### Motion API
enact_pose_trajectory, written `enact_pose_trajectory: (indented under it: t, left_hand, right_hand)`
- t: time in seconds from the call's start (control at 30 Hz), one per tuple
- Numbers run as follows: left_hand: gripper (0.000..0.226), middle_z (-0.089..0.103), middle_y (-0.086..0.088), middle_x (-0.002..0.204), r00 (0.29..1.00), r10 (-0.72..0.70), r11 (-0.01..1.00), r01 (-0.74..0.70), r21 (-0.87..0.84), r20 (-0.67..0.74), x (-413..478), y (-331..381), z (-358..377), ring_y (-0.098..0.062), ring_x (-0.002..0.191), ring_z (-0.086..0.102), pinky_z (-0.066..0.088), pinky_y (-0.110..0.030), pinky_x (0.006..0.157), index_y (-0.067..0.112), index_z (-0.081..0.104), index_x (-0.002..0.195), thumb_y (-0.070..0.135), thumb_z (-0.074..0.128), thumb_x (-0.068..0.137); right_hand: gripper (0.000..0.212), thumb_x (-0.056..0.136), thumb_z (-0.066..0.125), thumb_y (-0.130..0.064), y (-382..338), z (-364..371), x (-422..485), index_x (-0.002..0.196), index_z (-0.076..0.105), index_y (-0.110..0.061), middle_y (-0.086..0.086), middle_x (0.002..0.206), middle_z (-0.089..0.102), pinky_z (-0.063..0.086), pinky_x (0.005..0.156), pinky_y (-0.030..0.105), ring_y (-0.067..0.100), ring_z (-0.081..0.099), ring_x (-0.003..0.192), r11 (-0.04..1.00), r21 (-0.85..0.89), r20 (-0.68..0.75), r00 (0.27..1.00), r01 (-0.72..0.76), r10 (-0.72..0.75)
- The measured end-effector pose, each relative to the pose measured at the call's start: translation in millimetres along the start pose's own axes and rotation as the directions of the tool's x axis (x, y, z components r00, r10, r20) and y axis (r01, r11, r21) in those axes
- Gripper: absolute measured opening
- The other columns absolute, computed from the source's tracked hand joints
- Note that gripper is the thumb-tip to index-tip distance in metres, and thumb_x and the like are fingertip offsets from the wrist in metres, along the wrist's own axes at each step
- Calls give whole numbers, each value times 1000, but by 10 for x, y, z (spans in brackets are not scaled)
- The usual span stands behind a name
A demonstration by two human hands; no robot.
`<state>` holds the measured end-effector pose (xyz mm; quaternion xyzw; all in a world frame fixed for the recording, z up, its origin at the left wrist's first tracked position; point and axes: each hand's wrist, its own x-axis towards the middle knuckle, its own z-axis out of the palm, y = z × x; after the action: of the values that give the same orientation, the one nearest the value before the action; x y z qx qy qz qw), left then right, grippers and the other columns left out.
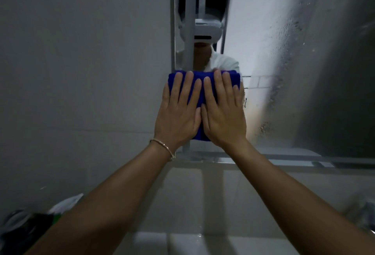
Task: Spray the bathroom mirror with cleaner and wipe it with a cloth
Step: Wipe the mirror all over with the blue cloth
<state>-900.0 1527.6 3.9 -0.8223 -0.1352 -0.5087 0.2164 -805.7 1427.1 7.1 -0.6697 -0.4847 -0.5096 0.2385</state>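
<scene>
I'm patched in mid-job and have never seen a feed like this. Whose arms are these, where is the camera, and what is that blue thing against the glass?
There is one picture, from a camera worn on a person's head, looking forward and down. The arms are that person's own. The left hand, with a bracelet at the wrist, and the right hand lie flat, side by side, pressing a folded blue cloth against the bathroom mirror. Spray droplets cling to the glass on the right. The reflection shows the wearer's headset. No spray bottle can be made out.
</scene>
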Motion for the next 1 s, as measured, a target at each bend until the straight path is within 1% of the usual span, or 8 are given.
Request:
enact_pose_trajectory:
  t: [0.1,0.2,0.47,0.67,0.73,0.87,0.93,1.0]
  left_hand:
    - [58,-21,-12,154,998,18,1000,-17,-16,58,-409,74,150,-28,142,-16,-6,-44,117,10,-10,148,37,7,99]
    - [59,-23,-13,153,991,41,999,-40,-12,124,-773,138,266,-31,142,-16,-4,-46,116,8,-11,147,38,5,99]
    - [83,-20,-12,155,977,115,993,-114,-12,181,-1236,164,335,-29,143,-15,0,-47,115,9,-11,148,47,30,86]
    - [93,-23,-16,153,975,133,985,-151,88,177,-1275,165,393,-32,142,-18,2,-50,114,6,-14,147,59,29,83]
    - [102,-23,-17,153,972,141,977,-167,131,188,-1287,160,401,-33,141,-19,0,-50,114,5,-15,146,61,41,82]
    - [113,-23,-17,153,966,147,968,-185,168,215,-1381,149,444,-33,141,-18,-2,-51,114,5,-15,146,45,64,77]
    - [110,-22,-17,153,964,150,965,-191,179,221,-1435,147,478,-34,141,-18,-4,-53,114,5,-15,147,30,66,77]
    - [105,-22,-17,153,966,146,964,-187,188,216,-1446,156,501,-34,141,-18,-4,-54,114,6,-15,147,25,63,78]
  right_hand:
    - [58,100,24,-31,-20,169,-419,150,2,-12,13,158,4,2,119,41,24,-3,146,999,-17,32,999,39,-38]
    - [58,102,18,-33,-69,288,-809,151,-5,-13,9,159,-14,1,119,41,24,-4,147,998,-17,74,995,67,-66]
    - [68,98,29,-39,-140,373,-1318,151,-4,-12,9,159,-12,2,119,41,24,-3,147,996,16,179,980,85,-87]
    - [83,92,40,-47,-155,394,-1358,151,-4,-11,11,158,-14,0,119,42,25,-6,147,996,-8,204,975,89,-85]
    - [83,92,39,-49,-156,388,-1360,151,-4,-11,11,158,-14,-1,119,42,26,-6,147,996,-20,212,973,91,-85]
    - [90,90,51,-42,-202,422,-1459,151,-6,-10,12,158,-15,-1,119,42,26,-8,146,994,-55,212,974,91,-78]
    - [106,80,67,-36,-238,457,-1511,151,-7,-9,13,158,-16,-2,119,42,27,-9,146,993,-86,223,973,74,-53]
    - [113,75,72,-33,-290,493,-1516,150,-9,-9,13,157,-17,-4,119,42,27,-10,146,994,-103,216,976,31,-8]
